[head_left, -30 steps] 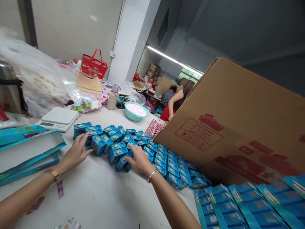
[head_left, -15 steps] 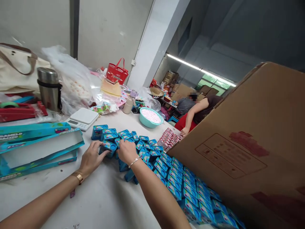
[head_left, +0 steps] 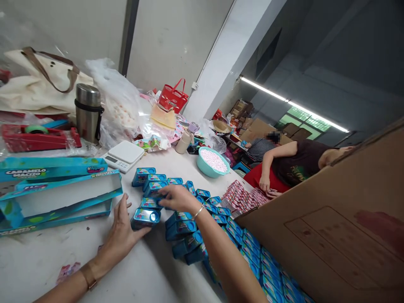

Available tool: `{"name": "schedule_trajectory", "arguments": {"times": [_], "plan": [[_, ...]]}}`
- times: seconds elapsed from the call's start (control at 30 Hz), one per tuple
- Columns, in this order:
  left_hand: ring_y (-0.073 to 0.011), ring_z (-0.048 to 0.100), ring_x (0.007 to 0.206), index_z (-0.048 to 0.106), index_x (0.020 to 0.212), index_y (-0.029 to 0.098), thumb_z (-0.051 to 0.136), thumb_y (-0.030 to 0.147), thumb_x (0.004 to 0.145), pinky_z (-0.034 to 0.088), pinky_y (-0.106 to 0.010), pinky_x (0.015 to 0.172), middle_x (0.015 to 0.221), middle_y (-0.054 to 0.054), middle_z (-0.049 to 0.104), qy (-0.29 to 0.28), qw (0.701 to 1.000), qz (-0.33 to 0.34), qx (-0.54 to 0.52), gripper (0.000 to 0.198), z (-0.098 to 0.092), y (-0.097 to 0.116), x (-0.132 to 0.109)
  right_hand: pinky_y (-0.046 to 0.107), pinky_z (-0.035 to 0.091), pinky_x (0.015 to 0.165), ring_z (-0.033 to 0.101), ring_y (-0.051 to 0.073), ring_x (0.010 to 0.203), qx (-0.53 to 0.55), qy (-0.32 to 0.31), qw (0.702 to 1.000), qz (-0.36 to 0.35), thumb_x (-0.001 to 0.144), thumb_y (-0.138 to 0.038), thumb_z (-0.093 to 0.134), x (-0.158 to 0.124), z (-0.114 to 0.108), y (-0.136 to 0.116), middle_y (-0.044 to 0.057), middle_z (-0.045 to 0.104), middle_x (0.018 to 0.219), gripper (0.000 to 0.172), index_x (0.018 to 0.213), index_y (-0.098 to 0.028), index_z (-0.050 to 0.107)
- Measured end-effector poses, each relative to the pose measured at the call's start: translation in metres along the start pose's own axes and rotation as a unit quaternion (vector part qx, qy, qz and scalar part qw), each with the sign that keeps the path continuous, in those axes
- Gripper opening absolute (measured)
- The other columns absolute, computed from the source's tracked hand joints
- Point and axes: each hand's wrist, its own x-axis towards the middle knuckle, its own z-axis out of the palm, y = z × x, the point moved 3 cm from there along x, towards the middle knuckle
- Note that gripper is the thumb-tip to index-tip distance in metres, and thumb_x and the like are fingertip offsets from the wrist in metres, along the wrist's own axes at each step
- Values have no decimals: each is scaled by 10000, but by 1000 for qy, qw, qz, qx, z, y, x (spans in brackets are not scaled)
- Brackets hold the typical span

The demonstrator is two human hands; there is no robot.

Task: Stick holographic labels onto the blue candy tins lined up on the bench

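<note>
My left hand (head_left: 121, 235) has its fingers and thumb spread around the left side of a small blue box (head_left: 146, 218) with a printed label and a round mark on top. The thumb lies along the box's near side. My right hand (head_left: 180, 198), coming in from the right, has its fingers apart, with the tips at another small blue box (head_left: 150, 203) just behind the first. These boxes form a short row with a few more like them. Many more blue boxes (head_left: 184, 229) stand packed together under and beyond my right forearm, which hides part of them.
Flat blue cartons (head_left: 59, 195) lie at left, near a white scale (head_left: 124, 155) and a steel flask (head_left: 87, 112). A turquoise bowl (head_left: 212, 170) holds small pale pieces. A large cardboard box (head_left: 344, 219) blocks the right. Behind it, a co-worker handles red-and-white packets (head_left: 241, 195).
The view has swung left. My left hand has opened away from the blue boxes and moved nearer me. Some boxes now form a separate row on the left, with a gap beside the stack.
</note>
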Motion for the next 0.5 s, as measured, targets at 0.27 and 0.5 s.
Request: {"name": "schedule_trajectory", "arguments": {"times": [0.27,0.5], "plan": [[-396,285,1547,-49,1653,276,850,445,682,340,-607,1202,1684,-211,247,-50,990,-114,-69,1334,28,-8,11,377,400,1170,508,256,1401,152,-76,985,-27,854,-465,793,130,-12,27,44,580,1485,637,1432,-292,590],[-363,569,1362,89,1659,326,817,446,713,494,-530,1101,1616,-131,442,-95,973,-154,-146,1200,23,12,26,388,514,1027,650,255,1177,136,-109,982,72,977,-653,525,132,11,38,52,696,1295,542,1337,-252,590]]}}
